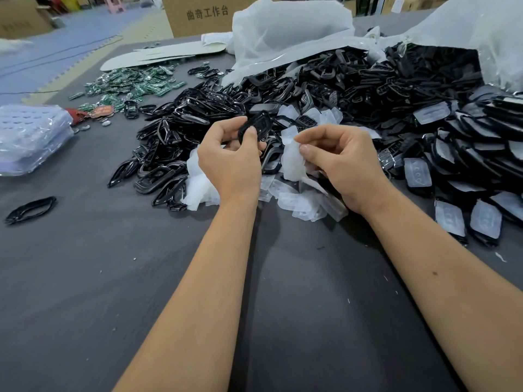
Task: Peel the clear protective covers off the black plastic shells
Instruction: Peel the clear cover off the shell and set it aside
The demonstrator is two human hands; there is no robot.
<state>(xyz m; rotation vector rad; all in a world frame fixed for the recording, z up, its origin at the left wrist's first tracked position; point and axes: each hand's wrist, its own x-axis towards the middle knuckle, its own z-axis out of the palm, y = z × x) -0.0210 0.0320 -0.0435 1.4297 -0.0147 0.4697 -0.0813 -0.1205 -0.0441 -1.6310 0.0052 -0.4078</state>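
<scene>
Head view: the left hand (pixel 229 162) pinches a black shell (pixel 253 126) while the right hand (pixel 343 162) holds its clear cover (pixel 293 162) just beside that grip. Best to drop the cover onto the peeled heap below.

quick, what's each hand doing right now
Left hand: grips a black shell.
Right hand: pinches a clear cover, already off the shell.

The tabletop (pixel 85 278) is dark grey. Glossy black shells (pixel 353 89) lie heaped beside milky, translucent covers (pixel 297 202). Circuit boards (pixel 135 83) are green with pale markings. The cardboard box (pixel 198 15) is brown with black characters.
</scene>
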